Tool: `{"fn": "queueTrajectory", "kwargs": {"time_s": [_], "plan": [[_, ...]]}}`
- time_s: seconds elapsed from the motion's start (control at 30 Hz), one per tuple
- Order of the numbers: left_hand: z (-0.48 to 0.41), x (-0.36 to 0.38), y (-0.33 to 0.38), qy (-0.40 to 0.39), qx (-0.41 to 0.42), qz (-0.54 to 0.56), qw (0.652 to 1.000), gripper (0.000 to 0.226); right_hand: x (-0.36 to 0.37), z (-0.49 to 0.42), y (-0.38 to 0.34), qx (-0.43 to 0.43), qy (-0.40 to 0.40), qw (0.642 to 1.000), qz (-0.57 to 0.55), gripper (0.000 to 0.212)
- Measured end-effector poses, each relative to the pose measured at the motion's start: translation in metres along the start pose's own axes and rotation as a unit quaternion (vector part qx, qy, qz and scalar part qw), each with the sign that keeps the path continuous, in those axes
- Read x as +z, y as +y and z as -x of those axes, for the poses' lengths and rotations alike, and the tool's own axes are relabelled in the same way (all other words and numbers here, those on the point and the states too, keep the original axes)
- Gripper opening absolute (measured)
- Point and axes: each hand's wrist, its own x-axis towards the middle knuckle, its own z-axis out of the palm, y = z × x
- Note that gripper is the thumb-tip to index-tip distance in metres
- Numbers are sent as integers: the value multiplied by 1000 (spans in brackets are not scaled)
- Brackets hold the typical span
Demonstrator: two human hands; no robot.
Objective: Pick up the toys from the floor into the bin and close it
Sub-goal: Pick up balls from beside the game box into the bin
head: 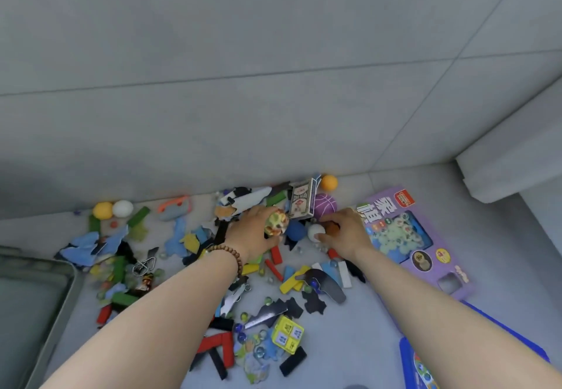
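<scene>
Toys lie scattered on the grey floor along the wall. My left hand, with a bead bracelet on the wrist, grips a patterned yellow-green ball. My right hand holds an orange ball and a white ball with curled fingers. Between the hands sits a blue ball. A purple ball and a card box stand just behind them. The grey bin shows at the lower left edge, open.
A purple game box lies at the right, a blue box near my right forearm. Coloured blocks, marbles and puzzle pieces cover the floor; a yellow tile cube lies near me. Yellow and white balls rest by the wall.
</scene>
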Motion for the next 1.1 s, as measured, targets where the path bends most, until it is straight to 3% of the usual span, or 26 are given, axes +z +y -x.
{"fn": "queueTrajectory", "kwargs": {"time_s": [0.3,0.47,0.63,0.87,0.97,1.1], "plan": [[-15,13,0,76,-14,19,997,54,29,-3,3,-9,48,996,69,41],[-15,19,-10,66,-25,27,997,65,39,-4,-1,7,78,996,47,45],[-14,21,-11,66,-8,55,996,58,42,-7,-1,27,64,997,15,43],[3,3,-16,92,-29,189,977,52,18,-4,-5,56,32,988,-140,31],[27,-27,-16,99,-38,263,959,51,-14,10,-21,68,-19,969,-237,35],[75,-91,-14,164,-49,293,941,50,-64,44,-70,52,-89,923,-371,36]]}}
